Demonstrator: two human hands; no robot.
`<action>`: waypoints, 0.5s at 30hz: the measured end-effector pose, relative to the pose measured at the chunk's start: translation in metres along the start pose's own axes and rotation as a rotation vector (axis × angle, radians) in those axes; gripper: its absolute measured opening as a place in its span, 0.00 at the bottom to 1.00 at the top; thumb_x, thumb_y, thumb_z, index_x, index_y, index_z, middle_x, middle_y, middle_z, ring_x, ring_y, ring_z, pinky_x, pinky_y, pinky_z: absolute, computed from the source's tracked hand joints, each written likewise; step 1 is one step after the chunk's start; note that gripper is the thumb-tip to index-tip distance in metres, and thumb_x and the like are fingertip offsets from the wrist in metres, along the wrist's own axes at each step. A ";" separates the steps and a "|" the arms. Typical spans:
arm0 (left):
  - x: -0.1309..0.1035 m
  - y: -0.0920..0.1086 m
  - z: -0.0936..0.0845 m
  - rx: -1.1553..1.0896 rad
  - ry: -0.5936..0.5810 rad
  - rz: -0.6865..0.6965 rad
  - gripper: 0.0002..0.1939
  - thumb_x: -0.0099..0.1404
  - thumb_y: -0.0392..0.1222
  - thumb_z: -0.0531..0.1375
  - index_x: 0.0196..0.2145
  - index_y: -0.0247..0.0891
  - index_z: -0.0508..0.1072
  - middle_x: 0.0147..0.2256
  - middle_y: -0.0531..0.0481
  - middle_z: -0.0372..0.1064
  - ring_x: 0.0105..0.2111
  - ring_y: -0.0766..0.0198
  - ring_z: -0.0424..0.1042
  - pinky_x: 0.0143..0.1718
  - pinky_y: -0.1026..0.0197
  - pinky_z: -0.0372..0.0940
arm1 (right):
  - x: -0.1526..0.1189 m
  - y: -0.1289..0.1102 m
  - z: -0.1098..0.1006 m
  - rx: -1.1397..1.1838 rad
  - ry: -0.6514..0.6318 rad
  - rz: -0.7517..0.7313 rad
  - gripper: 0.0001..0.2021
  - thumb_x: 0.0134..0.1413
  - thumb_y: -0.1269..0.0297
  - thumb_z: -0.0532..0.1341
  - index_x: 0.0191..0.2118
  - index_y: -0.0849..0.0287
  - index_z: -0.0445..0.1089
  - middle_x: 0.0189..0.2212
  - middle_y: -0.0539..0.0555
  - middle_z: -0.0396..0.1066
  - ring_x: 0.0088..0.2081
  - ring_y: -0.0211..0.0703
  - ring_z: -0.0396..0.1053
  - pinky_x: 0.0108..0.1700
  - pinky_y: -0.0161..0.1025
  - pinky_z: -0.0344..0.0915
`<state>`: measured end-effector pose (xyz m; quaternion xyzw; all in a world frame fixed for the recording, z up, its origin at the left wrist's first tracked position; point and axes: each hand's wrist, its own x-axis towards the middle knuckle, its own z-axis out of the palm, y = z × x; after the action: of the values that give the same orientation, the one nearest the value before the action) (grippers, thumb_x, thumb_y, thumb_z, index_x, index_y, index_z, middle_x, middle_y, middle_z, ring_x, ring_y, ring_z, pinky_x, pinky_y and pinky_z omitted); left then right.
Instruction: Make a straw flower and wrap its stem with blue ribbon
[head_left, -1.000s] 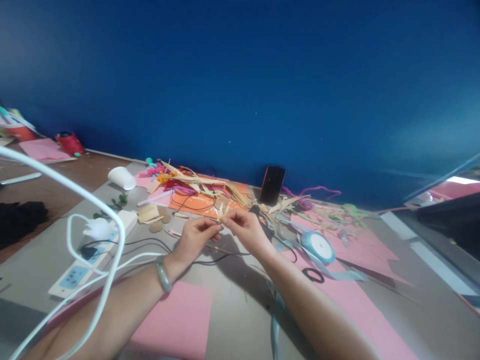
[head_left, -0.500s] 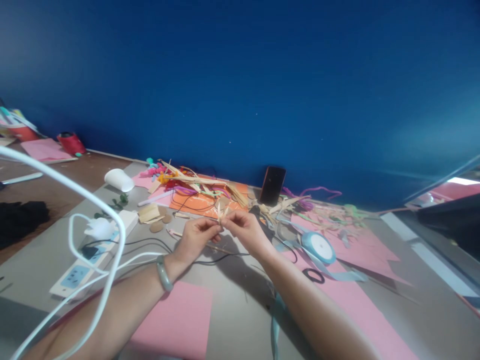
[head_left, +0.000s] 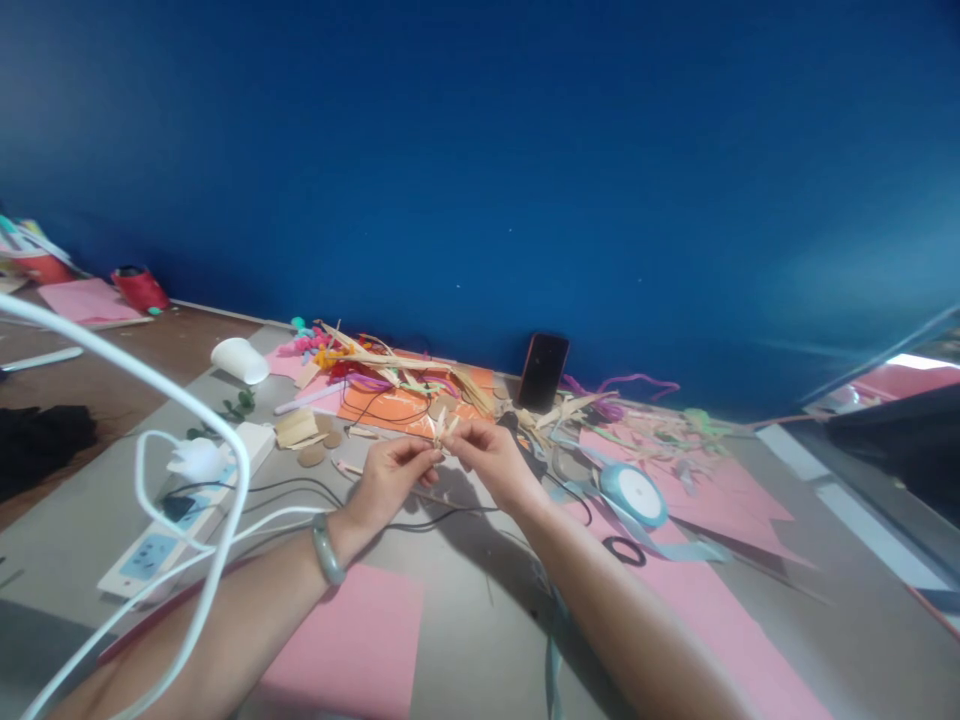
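Note:
Close together over the middle of the table, my two hands work on a small pale straw-coloured piece (head_left: 441, 428) with several pointed tips fanning upward. My left hand (head_left: 395, 474), with a greenish bangle (head_left: 328, 549) at the wrist, pinches its lower end between thumb and forefinger. From the other side my right hand (head_left: 484, 458) pinches it by the tips. The fingers cover much of the piece, so its full shape is hidden. Behind the hands lie an orange sheet (head_left: 382, 409) and a heap of straw-coloured strips (head_left: 405, 358).
A power strip (head_left: 150, 552) with white cables (head_left: 217, 420) lies at left, near a tipped paper cup (head_left: 240, 360). A phone (head_left: 543, 374) leans on the blue wall. At right are a ribbon roll (head_left: 634, 494), a black ring (head_left: 624, 551) and pink paper (head_left: 705, 610).
The pale piece's tips now show more spread apart between my fingers. Both hands keep their pinch in nearly the same spot. The view has shifted very slightly.

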<state>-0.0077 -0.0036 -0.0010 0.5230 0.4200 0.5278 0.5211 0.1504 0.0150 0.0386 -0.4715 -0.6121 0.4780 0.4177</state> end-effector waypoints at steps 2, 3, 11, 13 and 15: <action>0.000 -0.001 0.000 0.022 0.007 0.009 0.11 0.57 0.45 0.64 0.26 0.33 0.76 0.20 0.51 0.71 0.21 0.68 0.68 0.26 0.67 0.65 | 0.001 0.001 -0.001 -0.014 0.005 0.017 0.14 0.47 0.55 0.64 0.22 0.60 0.66 0.16 0.44 0.57 0.20 0.31 0.52 0.25 0.33 0.50; 0.000 -0.001 -0.001 0.033 0.011 0.012 0.11 0.57 0.45 0.64 0.26 0.33 0.76 0.20 0.51 0.71 0.22 0.68 0.68 0.26 0.67 0.65 | 0.001 0.002 -0.001 -0.014 0.007 0.022 0.15 0.48 0.55 0.64 0.21 0.60 0.66 0.16 0.44 0.57 0.20 0.31 0.52 0.25 0.33 0.50; -0.001 -0.006 -0.001 0.038 -0.014 0.015 0.11 0.57 0.46 0.64 0.29 0.34 0.77 0.23 0.49 0.73 0.25 0.65 0.72 0.29 0.65 0.67 | 0.001 0.002 0.001 -0.006 -0.003 0.016 0.15 0.47 0.55 0.63 0.21 0.60 0.65 0.16 0.44 0.57 0.20 0.31 0.52 0.25 0.33 0.50; -0.001 -0.006 -0.001 0.034 -0.025 0.021 0.11 0.58 0.46 0.63 0.28 0.34 0.77 0.24 0.48 0.73 0.25 0.64 0.72 0.29 0.65 0.68 | 0.000 0.001 0.002 -0.010 -0.005 0.012 0.14 0.48 0.56 0.63 0.21 0.60 0.65 0.16 0.44 0.57 0.20 0.31 0.52 0.25 0.33 0.50; -0.001 -0.006 -0.002 0.029 -0.035 0.027 0.11 0.58 0.46 0.63 0.29 0.33 0.77 0.24 0.48 0.74 0.25 0.64 0.72 0.29 0.65 0.68 | 0.000 0.000 0.003 -0.014 -0.004 0.004 0.14 0.48 0.56 0.62 0.21 0.60 0.65 0.15 0.44 0.58 0.20 0.31 0.52 0.25 0.32 0.50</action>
<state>-0.0086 -0.0034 -0.0069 0.5453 0.4112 0.5194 0.5137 0.1478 0.0144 0.0379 -0.4746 -0.6152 0.4757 0.4122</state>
